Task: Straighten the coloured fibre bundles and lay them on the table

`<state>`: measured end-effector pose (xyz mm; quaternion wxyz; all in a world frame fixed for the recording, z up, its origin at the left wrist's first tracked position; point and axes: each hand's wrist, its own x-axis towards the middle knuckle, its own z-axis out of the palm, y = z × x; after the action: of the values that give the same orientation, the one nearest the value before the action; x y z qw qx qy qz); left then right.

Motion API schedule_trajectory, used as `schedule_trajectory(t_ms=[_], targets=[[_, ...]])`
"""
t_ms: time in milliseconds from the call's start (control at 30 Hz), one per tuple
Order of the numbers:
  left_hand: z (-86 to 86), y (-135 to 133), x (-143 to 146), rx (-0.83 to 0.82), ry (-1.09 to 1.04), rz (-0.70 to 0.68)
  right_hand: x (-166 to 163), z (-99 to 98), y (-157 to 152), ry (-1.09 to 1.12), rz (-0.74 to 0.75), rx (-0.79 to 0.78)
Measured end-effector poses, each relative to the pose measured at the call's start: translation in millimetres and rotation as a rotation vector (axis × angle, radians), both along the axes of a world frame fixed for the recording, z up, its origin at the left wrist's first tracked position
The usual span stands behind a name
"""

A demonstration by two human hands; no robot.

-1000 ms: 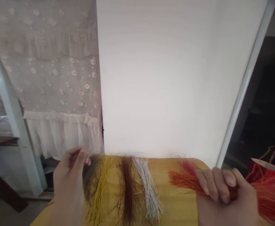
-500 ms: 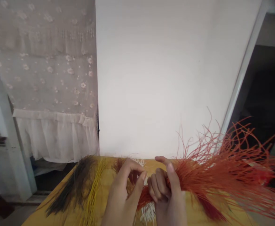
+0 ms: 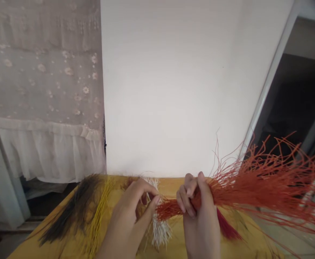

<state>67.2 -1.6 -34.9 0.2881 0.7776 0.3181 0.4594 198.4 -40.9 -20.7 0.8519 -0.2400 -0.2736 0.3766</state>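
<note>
My right hand [image 3: 197,212] is closed round a thick bundle of orange-red strands [image 3: 265,183] that fans out to the right above the yellow table [image 3: 173,183]. My left hand [image 3: 135,208] pinches the short cut end of the same bundle [image 3: 168,210], thumb against fingers, just left of my right hand. Below the hands lies a white bundle [image 3: 158,230]. Further left, a yellow bundle [image 3: 98,216] and a dark brown bundle [image 3: 71,212] lie on the table. A dark red bundle [image 3: 226,228] peeks out right of my right wrist.
A white wall [image 3: 173,90] rises directly behind the table. A lace curtain [image 3: 44,90] hangs at the left. A pale metal frame [image 3: 270,75] borders a dark opening at the right.
My right hand carried the orange-red bundle from the table's right side to the middle and lifted it. My left hand left the dark and yellow bundles and came over to pinch the bundle's end.
</note>
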Motion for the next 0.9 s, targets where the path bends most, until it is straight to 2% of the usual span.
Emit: schedule_trajectory(t_ms=[133,300,467,533,633,700,767,833,900], targets=[[1.3,-1,-1,0.009,0.015,-0.02,1,0.5,0,0.02,0.043,0.015],[-0.2,2,-1,0.046,0.02,-0.004,0,-2.4,2,0.019,0.015,-0.007],[-0.7,3,-4,0.063,0.016,0.004,1,-2.0,1,0.108,0.074,0.082],[-0.3,2,-5,0.016,-0.045,0.024,5,-0.1,-1,0.176,0.085,0.114],[-3.1,3,1,-0.131,-0.32,0.089,11,3.2,-6,0.243,0.058,0.132],[-9.8,5,13,-0.291,-0.546,0.008,13,4.9,-9,0.245,0.036,0.142],[-20.5,7,30,-0.506,-0.708,-0.214,13,6.2,-12,0.226,0.027,0.161],[-33.0,6,46,-0.693,-0.784,-0.394,10,7.1,-15,0.207,0.027,0.171],[-43.9,1,59,-0.765,-0.851,-0.458,6,7.7,-17,0.192,0.029,0.175]])
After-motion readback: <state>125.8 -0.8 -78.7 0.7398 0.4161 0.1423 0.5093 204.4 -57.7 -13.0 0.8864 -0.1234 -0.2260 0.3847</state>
